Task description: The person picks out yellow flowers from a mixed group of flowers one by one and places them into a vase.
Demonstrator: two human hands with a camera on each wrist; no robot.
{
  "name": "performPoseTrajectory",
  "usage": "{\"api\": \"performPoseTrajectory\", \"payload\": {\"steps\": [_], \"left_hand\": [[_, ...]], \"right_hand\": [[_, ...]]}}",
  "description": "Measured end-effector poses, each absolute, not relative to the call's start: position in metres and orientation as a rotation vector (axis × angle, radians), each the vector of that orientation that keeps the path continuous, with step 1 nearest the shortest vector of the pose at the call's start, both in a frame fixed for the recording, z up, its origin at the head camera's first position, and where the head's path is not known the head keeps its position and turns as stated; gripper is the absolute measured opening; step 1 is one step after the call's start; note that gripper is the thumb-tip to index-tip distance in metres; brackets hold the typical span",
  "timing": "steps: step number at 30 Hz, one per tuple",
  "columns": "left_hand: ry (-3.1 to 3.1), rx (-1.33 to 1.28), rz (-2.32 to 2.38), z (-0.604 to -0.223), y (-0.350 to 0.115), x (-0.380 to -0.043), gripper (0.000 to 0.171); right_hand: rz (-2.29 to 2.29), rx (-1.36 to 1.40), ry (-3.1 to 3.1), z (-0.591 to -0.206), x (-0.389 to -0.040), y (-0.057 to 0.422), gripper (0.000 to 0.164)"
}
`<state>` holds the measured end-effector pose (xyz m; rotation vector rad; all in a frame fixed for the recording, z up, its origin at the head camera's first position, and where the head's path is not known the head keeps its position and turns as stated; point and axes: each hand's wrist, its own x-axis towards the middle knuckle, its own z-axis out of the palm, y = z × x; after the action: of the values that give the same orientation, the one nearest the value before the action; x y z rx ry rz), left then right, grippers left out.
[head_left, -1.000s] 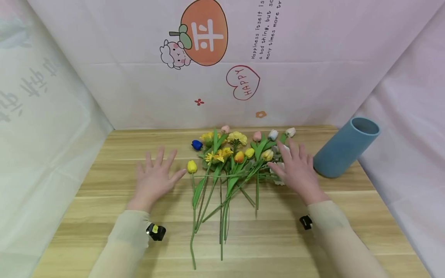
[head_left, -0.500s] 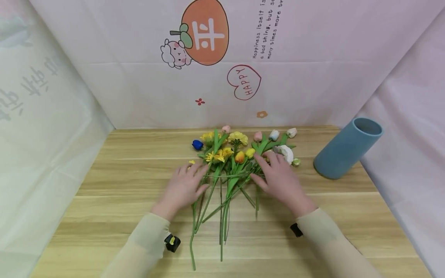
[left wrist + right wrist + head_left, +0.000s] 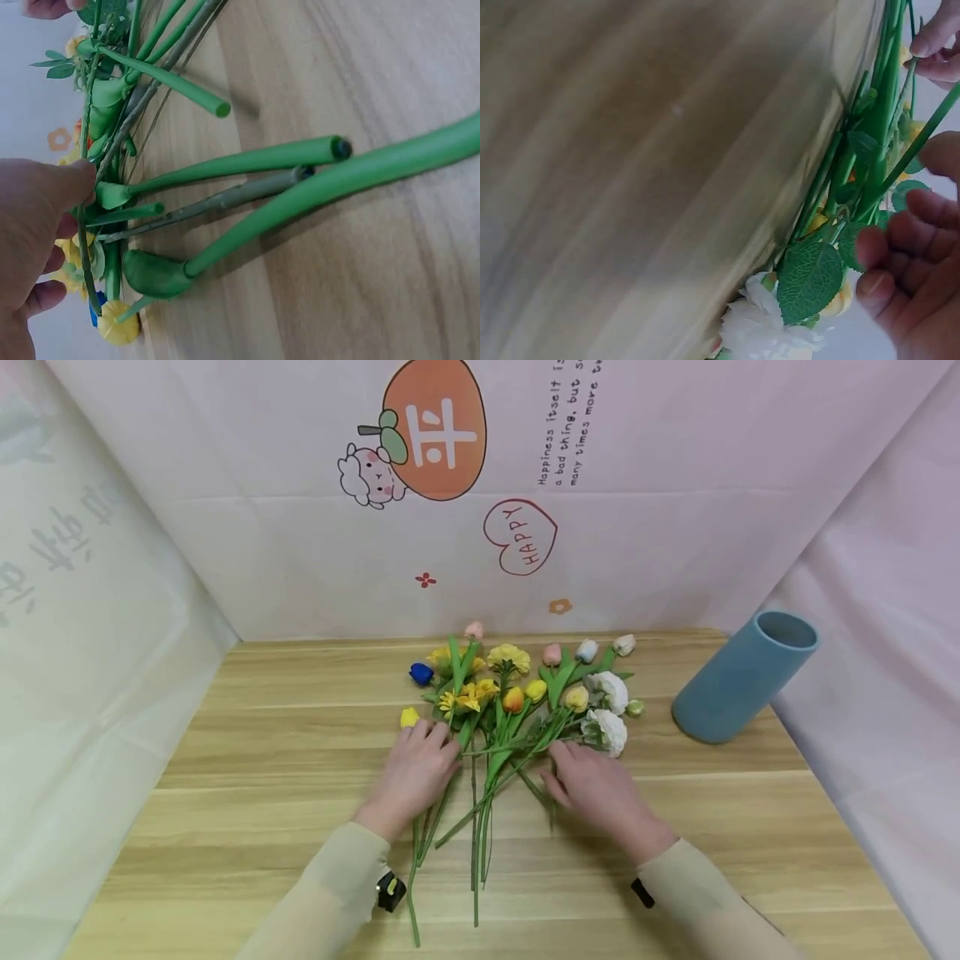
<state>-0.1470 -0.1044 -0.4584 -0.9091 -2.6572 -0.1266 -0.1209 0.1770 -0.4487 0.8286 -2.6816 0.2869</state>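
My left hand [image 3: 418,770] pinches a thin green flower stem [image 3: 84,217] between thumb and fingers; in the head view this stem lies crosswise over the others. My right hand [image 3: 597,789] is at the right side of the flower pile, its fingers loosely bent beside stems and a leaf [image 3: 811,281], with no visible grip. Artificial flowers lie heaped between the hands: white blooms [image 3: 603,732], a yellow tulip [image 3: 408,717], a blue tulip [image 3: 422,674], an orange tulip [image 3: 513,699] and yellow daisy-like flowers [image 3: 468,697]. My left fingertips are partly hidden in the head view.
A blue cylindrical vase [image 3: 738,685] leans to the right at the table's right side. The wooden table [image 3: 262,735] ends at a printed white cloth [image 3: 337,577] behind. Several long stems [image 3: 476,860] point towards the front edge.
Both hands have come inward from the sides of the pile and lowered to the stems. My left hand has taken hold of the crosswise stem. The vase has stayed put.
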Motion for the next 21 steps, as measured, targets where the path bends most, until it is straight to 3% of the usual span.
{"api": "performPoseTrajectory", "payload": {"steps": [13, 21], "left_hand": [[-2.553, -0.98, -0.128, -0.457, -0.102, -0.147, 0.005], [-2.486, -1.037, -0.184, -0.454, -0.109, -0.146, 0.013]], "right_hand": [[0.474, 0.485, -2.963, -0.463, -0.115, 0.178, 0.029], [0.835, 0.318, -2.958, -0.459, -0.115, 0.177, 0.017]]}}
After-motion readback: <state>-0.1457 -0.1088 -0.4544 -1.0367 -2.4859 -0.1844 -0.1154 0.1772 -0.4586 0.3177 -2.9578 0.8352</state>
